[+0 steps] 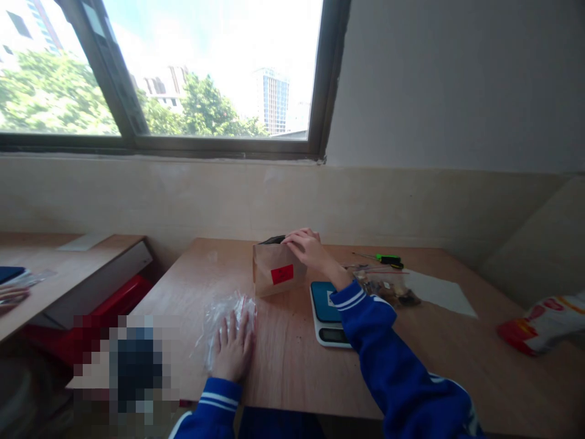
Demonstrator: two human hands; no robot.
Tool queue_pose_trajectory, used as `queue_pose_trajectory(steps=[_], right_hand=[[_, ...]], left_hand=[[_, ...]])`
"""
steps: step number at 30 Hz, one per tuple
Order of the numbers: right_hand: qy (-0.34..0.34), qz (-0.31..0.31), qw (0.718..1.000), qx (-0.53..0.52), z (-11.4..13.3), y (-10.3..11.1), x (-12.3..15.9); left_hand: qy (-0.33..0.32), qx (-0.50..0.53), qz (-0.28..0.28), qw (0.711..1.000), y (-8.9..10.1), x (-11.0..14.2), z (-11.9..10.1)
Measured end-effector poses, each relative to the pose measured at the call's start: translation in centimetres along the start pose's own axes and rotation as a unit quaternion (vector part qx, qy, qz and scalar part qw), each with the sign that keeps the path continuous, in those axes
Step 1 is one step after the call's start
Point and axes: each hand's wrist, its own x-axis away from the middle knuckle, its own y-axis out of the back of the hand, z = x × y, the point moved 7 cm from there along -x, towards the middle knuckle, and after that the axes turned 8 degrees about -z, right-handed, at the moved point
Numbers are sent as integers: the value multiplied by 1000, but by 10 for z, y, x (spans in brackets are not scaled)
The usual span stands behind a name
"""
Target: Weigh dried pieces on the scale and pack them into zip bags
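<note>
My right hand (308, 249) grips the top edge of a brown paper bag (274, 274), which stands upright with a red label and something dark showing at its mouth. My left hand (233, 346) lies flat on a crumpled clear plastic bag (223, 323), pressing it to the wooden table (292, 360). Just right of the paper bag sits a digital kitchen scale (326, 314) with a blue top, partly hidden behind my right sleeve. Beyond it lie small clear bags of brownish contents (387, 288).
A green-handled screwdriver (388, 259) and a white paper sheet (439, 292) lie at the table's far right. A printed snack bag (542, 323) lies at the right edge. Another wooden table (68, 274) stands left, with something red (109, 311) below it. A pixelated patch covers the lower left.
</note>
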Motion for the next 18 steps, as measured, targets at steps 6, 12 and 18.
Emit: queue_pose_trajectory(steps=[6, 12, 18], right_hand=[[-48, -112, 992, 35, -27, 35, 31], [-371, 25, 889, 268, -154, 48, 159], [-450, 6, 838, 310, -191, 71, 245]], left_hand=[[11, -9, 24, 1000, 3, -3, 3], [42, 2, 31, 999, 13, -1, -5], [105, 210, 63, 970, 24, -15, 16]])
